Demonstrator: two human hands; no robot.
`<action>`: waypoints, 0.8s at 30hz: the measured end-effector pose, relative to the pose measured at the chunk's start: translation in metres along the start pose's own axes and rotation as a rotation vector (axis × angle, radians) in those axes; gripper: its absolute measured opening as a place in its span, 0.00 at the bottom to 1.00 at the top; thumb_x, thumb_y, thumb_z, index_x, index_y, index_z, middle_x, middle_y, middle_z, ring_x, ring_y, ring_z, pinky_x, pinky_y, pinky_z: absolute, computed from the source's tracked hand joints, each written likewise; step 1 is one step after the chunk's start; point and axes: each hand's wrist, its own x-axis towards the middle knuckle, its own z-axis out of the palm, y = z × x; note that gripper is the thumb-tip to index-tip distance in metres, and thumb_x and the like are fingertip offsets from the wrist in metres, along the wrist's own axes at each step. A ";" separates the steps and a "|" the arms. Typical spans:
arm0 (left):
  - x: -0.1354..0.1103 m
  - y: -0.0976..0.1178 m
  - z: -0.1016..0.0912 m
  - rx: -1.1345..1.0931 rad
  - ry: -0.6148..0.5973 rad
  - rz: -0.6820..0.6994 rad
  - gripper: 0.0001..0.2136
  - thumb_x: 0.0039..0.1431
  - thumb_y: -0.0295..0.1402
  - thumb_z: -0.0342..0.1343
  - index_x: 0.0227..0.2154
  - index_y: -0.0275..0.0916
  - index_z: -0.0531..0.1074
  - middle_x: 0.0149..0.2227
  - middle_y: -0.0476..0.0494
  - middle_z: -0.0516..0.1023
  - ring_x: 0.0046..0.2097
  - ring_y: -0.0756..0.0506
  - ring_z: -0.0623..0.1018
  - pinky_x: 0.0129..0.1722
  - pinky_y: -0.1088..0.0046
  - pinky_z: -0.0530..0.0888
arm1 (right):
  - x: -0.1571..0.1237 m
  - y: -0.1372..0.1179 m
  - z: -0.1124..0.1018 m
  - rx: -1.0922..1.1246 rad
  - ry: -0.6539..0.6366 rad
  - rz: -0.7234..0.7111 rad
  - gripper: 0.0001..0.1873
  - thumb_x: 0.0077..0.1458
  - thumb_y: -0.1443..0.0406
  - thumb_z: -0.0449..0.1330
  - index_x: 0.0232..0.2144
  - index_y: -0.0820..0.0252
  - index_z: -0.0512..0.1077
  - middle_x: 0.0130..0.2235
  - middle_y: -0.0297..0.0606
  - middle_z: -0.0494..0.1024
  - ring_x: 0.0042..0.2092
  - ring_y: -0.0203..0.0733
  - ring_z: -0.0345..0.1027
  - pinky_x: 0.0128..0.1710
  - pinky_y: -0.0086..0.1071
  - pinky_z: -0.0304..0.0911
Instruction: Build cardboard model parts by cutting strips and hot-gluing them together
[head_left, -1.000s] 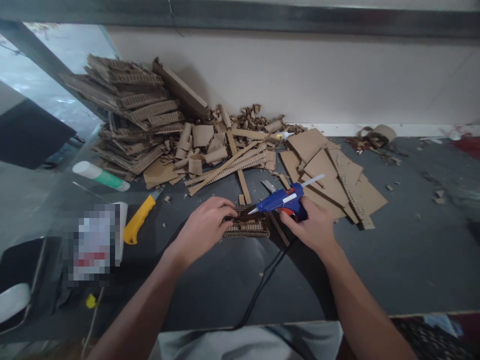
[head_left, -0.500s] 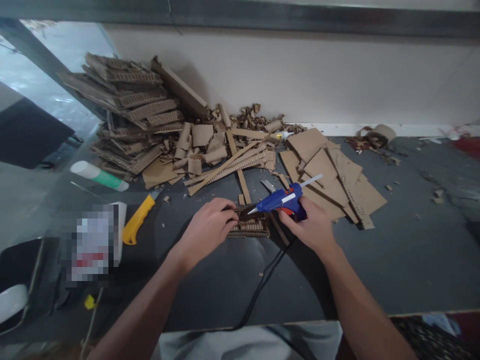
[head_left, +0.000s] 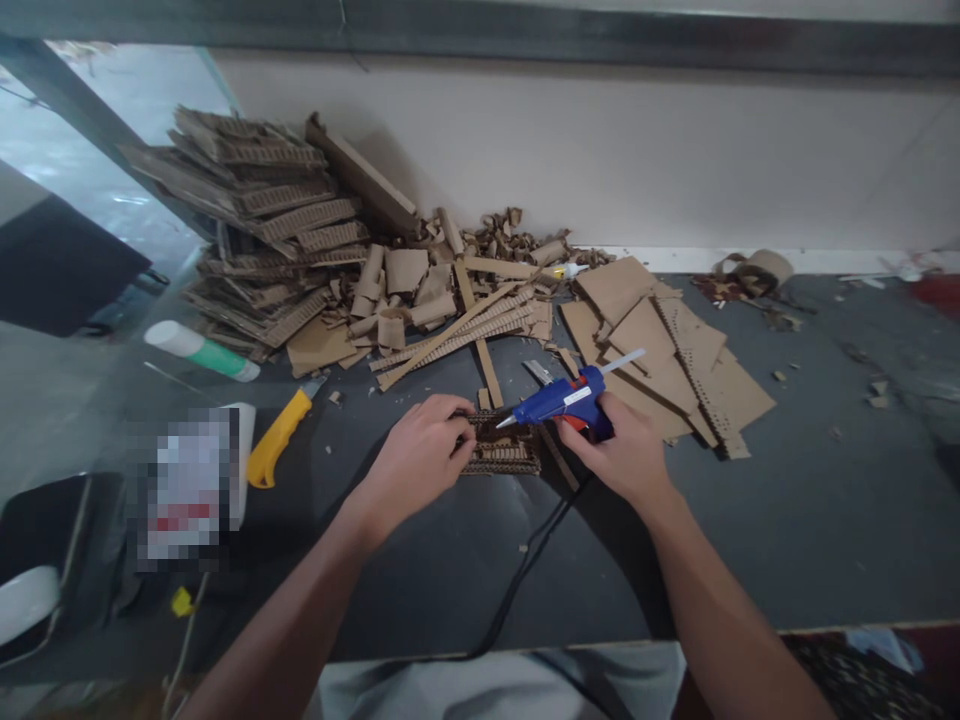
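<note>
Left hand (head_left: 420, 455) covers cardboard piece (head_left: 504, 452) edge; label (head_left: 191, 487) pixelated.

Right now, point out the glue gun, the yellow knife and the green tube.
glue gun (head_left: 559, 401), head view, on the blue barrel.
yellow knife (head_left: 279, 437), head view, on the middle of the yellow handle.
green tube (head_left: 214, 357), head view, on the green body near the white cap.

The dark grey worktop (head_left: 787, 520) carried a big heap of corrugated cardboard strips (head_left: 262, 240) at the back left, flat cardboard sheets (head_left: 660, 340) at the right, a yellow utility knife (head_left: 279, 438), a green-and-white tube (head_left: 201, 351) and a small cardboard piece (head_left: 501, 448) near the front.
</note>
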 end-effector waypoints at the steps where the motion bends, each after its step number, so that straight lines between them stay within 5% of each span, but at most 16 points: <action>1: 0.001 0.000 0.000 0.000 0.000 -0.004 0.11 0.65 0.30 0.50 0.30 0.39 0.77 0.51 0.41 0.76 0.54 0.39 0.74 0.55 0.57 0.71 | 0.000 0.000 0.000 0.002 -0.003 0.006 0.16 0.56 0.55 0.61 0.25 0.55 0.61 0.18 0.25 0.60 0.19 0.33 0.53 0.22 0.29 0.52; 13: 0.004 0.001 0.003 -0.004 0.044 -0.025 0.10 0.61 0.28 0.54 0.26 0.40 0.77 0.49 0.43 0.77 0.52 0.39 0.75 0.51 0.58 0.74 | -0.002 0.000 0.003 -0.034 -0.007 -0.009 0.15 0.57 0.54 0.60 0.27 0.56 0.63 0.20 0.28 0.64 0.21 0.34 0.56 0.23 0.29 0.54; 24: -0.004 -0.007 -0.015 -0.080 0.073 -0.072 0.09 0.66 0.32 0.50 0.39 0.41 0.76 0.51 0.42 0.76 0.54 0.40 0.75 0.51 0.61 0.74 | -0.002 0.000 0.003 -0.041 0.001 -0.003 0.14 0.57 0.54 0.59 0.28 0.56 0.64 0.20 0.29 0.65 0.21 0.35 0.57 0.23 0.29 0.54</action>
